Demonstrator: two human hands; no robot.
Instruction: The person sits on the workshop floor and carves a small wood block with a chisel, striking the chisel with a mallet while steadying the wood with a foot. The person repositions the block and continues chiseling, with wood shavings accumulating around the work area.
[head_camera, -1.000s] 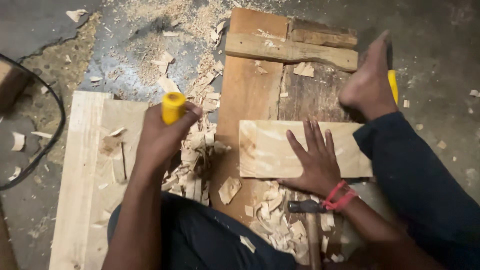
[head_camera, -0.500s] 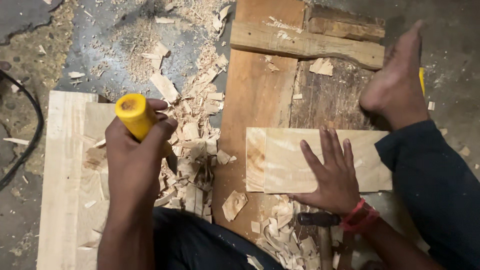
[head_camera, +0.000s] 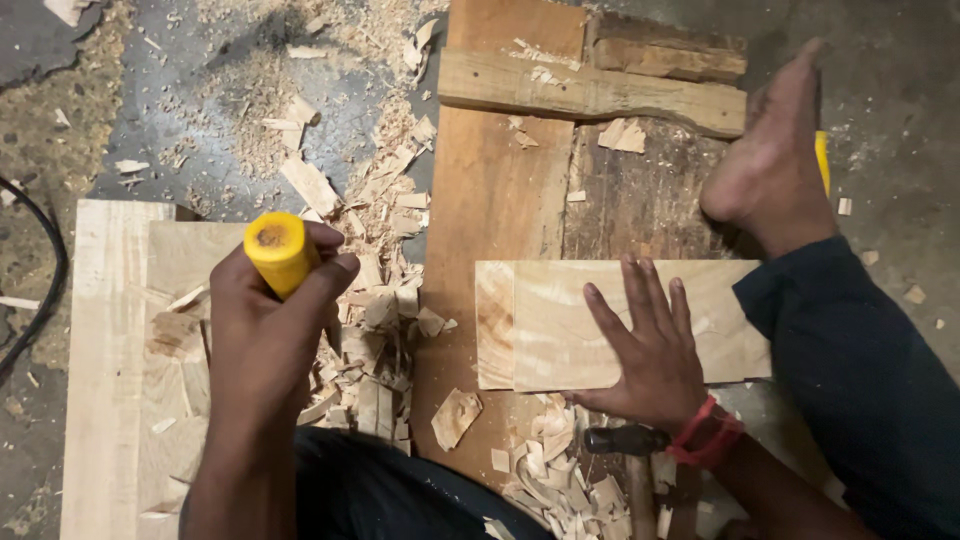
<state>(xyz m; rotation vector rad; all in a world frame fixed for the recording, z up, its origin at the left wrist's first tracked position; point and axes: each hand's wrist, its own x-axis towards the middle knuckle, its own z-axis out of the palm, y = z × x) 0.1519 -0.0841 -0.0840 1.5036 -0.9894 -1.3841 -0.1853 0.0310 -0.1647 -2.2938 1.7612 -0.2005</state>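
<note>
The grey concrete floor carries everything here, strewn with sawdust and pale wood chips. On it lies a long reddish-brown plank, with a darker, rougher board beside it and a weathered cross-piece laid over their far ends. To the left sits a pale, freshly cut slab, its near end cut off by the frame.

Across the brown plank rests a light rectangular board, the piece being worked. The right hand lies flat on it, fingers spread and closed on nothing, pressing it down; a bare foot is planted near the board's far right corner. The left hand has its grip wrapped tight around a yellow tool handle, held upright over the chip pile, well apart from the board.

The step in hand looks like steadying the board before cutting (the tool is raised, not yet on the wood). The next move would call for bringing the tool's edge across to the board while the flat hand keeps it from sliding.

The tool's blade is hidden below the fist, so its kind cannot be told for sure. A hammer lies just near the right wrist, its handle half buried in shavings. A yellow object behind the foot is mostly hidden.
</note>
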